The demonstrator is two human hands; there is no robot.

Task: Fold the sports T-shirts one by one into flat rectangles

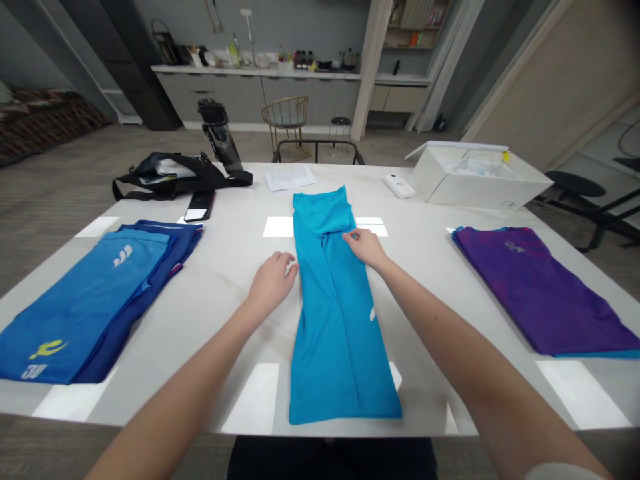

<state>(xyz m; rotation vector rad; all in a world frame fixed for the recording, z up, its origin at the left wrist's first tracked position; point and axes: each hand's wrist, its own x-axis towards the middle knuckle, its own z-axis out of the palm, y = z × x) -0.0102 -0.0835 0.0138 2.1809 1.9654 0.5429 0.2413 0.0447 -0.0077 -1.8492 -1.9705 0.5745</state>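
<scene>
A turquoise shirt (325,333) lies in the middle of the table, folded into a long narrow strip. A diagonal fold runs down it, and a small white logo shows near its right edge. My right hand (367,247) is closed at the strip's upper right edge, its thumb and fingertips pinching the fabric. Beside the left edge is my left hand (273,280), fingers loosely curved and thumb apart, holding nothing. Its fingertips are very near the cloth; whether they touch it I cannot tell.
Folded blue shirts (95,287) lie on the left, and folded purple garments (545,287) on the right. Along the table's back are a black bag (185,175), phone (199,206), bottle (220,137), paper (290,177), small white device (399,186) and open white box (480,177).
</scene>
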